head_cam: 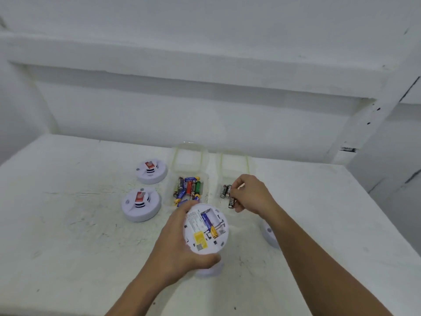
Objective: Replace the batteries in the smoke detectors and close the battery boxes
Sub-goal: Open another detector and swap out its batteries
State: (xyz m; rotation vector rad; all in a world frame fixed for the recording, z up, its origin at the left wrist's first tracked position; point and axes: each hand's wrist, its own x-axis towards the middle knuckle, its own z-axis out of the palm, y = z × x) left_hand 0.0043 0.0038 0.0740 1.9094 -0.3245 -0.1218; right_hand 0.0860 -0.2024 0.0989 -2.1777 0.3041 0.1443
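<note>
My left hand point(175, 245) grips a white round smoke detector point(206, 229) turned underside up above the table. Its battery compartment lies uncovered, with one blue battery inside beside a vacant slot. My right hand point(250, 195) reaches into the right clear box point(234, 165) and pinches a black battery point(232, 202). Two more black batteries point(225, 191) lie in that box. The left clear box point(189, 156) holds several mixed-colour batteries point(189, 188).
Two more white smoke detectors point(151, 171) point(141, 204) sit face up on the white table point(68, 224), left of the boxes. Another white round piece point(270, 233) shows partly behind my right forearm. A white wall and ledge rise behind the table.
</note>
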